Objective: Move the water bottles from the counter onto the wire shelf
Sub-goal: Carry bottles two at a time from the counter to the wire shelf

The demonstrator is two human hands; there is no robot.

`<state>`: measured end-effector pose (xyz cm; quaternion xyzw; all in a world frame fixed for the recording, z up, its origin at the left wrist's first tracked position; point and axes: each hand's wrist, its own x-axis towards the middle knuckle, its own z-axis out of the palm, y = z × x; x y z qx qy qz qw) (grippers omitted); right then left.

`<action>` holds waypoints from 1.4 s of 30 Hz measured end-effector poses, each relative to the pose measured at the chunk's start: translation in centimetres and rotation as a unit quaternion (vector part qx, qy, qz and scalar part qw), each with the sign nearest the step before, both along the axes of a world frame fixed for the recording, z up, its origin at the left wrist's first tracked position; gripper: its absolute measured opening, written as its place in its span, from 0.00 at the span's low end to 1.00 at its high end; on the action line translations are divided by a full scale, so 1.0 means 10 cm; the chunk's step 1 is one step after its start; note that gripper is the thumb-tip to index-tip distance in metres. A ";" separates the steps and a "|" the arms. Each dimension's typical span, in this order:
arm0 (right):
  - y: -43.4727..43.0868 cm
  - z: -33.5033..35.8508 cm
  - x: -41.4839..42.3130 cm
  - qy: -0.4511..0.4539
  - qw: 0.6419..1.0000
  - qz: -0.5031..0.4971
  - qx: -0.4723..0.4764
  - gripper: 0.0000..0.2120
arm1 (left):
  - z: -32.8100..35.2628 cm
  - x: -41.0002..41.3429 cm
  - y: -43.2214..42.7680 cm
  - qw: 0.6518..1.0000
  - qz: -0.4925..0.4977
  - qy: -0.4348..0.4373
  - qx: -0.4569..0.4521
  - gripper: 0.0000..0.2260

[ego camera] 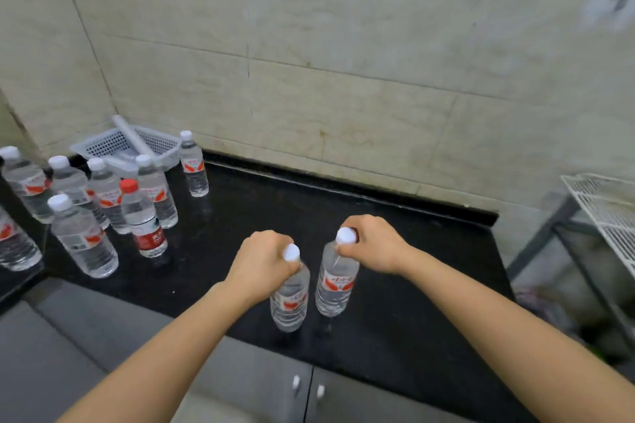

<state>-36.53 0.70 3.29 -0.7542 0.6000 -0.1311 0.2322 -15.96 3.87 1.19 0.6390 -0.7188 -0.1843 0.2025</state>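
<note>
Two water bottles in hand, head view only. The left hand (264,261) grips the left bottle (290,299) at the neck, just under its white cap, fingers curled round it. The right hand (374,244) does the same on the right bottle (335,285), fingers closed round the neck. Both are upright, side by side near the front of the black worktop (309,216); can't tell if the bases are lifted or touching. Well apart to the left, a cluster of bottles (103,203), at least seven, stands on the worktop, including a red-cap bottle (144,220), with a white basket (130,144) behind. The wire shelf (604,206) is at the right edge, only a corner visible, no bottle on that part. Looks early: this pair is not yet shelved and the cluster is left.
</note>
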 end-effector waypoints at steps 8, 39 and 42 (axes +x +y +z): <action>0.68 0.57 -1.18 -0.028 0.993 -0.088 -0.072 0.08 | 0.52 -1.13 0.34 0.992 -0.095 0.068 -0.056 0.05; 1.67 1.93 -6.83 -0.036 0.923 -0.271 -0.270 0.06 | 2.05 -7.00 0.19 0.897 -0.337 0.269 -0.093 0.15; 1.55 1.87 -7.25 -0.013 0.919 -0.297 -0.260 0.06 | 1.96 -7.49 -0.02 0.883 -0.371 0.273 -0.084 0.17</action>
